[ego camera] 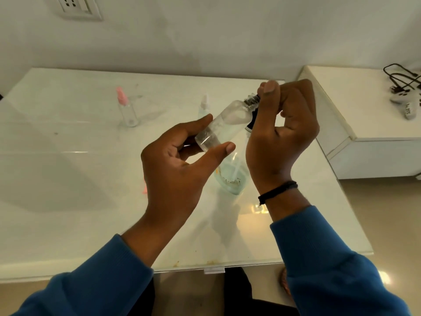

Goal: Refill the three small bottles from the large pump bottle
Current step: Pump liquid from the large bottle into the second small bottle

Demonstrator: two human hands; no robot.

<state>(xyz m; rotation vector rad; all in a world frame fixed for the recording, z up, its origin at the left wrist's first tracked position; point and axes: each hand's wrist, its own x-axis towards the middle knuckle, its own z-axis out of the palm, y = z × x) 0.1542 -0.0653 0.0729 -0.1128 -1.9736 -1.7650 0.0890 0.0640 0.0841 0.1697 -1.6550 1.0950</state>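
Left hand grips the tilted small clear bottle; right hand pinches its black cap (twist gently, base steady).

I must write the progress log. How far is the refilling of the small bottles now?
Done: nothing clearly finished. The pink-capped bottle and the white-capped bottle stand capped on the table; the pink-capped one looks empty.

In hand: the left hand holds a small clear bottle tilted, and the right hand grips its dark cap.

Left: filling all three from the large bottle behind the hands.
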